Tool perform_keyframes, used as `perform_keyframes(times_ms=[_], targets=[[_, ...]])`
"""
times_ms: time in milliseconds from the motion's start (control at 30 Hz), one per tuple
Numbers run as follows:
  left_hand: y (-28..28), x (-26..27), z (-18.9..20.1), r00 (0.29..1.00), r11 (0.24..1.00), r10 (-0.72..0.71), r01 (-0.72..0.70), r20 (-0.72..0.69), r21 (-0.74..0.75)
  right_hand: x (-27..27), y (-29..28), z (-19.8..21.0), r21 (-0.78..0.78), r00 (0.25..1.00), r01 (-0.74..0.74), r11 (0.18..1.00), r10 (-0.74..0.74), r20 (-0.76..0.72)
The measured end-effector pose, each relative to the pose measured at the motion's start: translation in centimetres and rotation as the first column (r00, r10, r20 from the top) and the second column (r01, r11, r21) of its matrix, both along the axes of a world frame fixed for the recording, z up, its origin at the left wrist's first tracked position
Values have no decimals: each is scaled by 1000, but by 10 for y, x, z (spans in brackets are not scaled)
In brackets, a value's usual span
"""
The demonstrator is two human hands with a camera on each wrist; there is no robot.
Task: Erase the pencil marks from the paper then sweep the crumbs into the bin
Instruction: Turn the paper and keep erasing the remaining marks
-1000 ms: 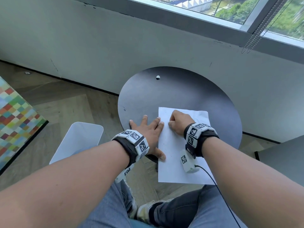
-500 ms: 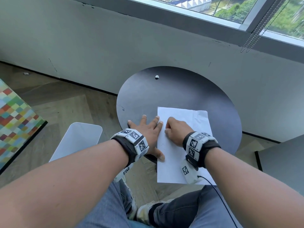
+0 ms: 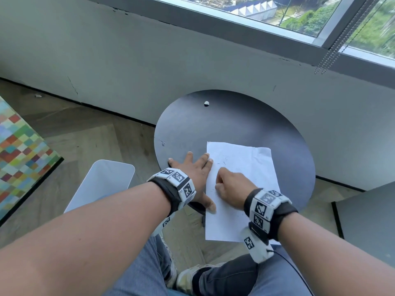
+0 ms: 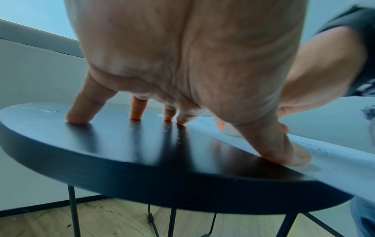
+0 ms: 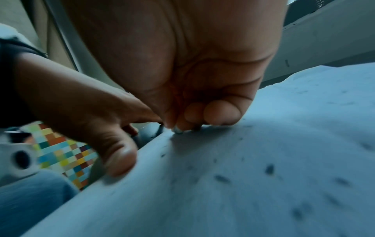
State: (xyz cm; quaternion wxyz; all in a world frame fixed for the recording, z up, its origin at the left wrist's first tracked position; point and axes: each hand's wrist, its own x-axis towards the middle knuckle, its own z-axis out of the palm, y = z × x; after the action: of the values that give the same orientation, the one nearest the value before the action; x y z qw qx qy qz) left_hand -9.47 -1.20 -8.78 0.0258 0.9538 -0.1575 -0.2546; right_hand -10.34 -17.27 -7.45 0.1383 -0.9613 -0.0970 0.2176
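My left hand [image 3: 193,174] lies flat, fingers straight, pressing the left edge of the paper [image 3: 243,167] onto the table [image 3: 235,122]; its thumb pins the near part of that edge. My right hand [image 3: 232,186] sits on the sheet, its grip curled tight around what I take to be an eraser [image 5: 178,131], only a small tip of which shows touching the paper. The sheet's long axis runs near to far, its near end overhanging the table. Faint marks [image 3: 222,162] lie just beyond my right knuckles, so the rubbing should go farther away. Crumbs [image 5: 270,169] dot the paper. The bin [image 3: 102,184] stands left, nearer my left hand.
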Motion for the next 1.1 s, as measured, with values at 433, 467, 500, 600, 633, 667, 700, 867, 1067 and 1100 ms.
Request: perform_keyframes(times_ms=[433, 467, 500, 600, 633, 667, 700, 867, 1067, 1100], targets=[[3, -2, -1, 1000, 1000, 14, -14, 11, -9, 32, 2, 19, 579, 912, 409, 706, -301, -277], [3, -2, -1, 1000, 1000, 19, -18, 14, -13, 18, -2, 19, 634, 872, 481, 605, -261, -413], [3, -3, 0, 1000, 1000, 21, -21, 15, -17, 4, -7, 17, 657, 818, 559, 506, -207, -537], [2, -4, 3, 1000, 1000, 20, -20, 13, -16, -10, -25, 2, 682, 700, 710, 176, -274, -659], [2, -5, 4, 1000, 1000, 18, -18, 12, -15, -5, -32, -1, 711, 682, 697, 92, -390, -618], [2, -6, 2, 1000, 1000, 18, -18, 15, -15, 0, -38, -1, 743, 658, 669, 29, -487, -574], [3, -8, 2, 1000, 1000, 18, -18, 17, -12, 4, -42, 2, 769, 639, 640, -12, -548, -540], [9, -11, 3, 999, 999, 6, -5, 36, -51, 8, -50, 11, 773, 692, 622, 123, -549, -469], [11, -9, 9, 995, 985, 67, -55, 69, -162, 11, -45, 11, 718, 786, 582, 382, -491, -376], [10, -7, 10, 993, 983, 81, -65, 89, -172, 15, -43, 12, 708, 799, 568, 420, -486, -354]])
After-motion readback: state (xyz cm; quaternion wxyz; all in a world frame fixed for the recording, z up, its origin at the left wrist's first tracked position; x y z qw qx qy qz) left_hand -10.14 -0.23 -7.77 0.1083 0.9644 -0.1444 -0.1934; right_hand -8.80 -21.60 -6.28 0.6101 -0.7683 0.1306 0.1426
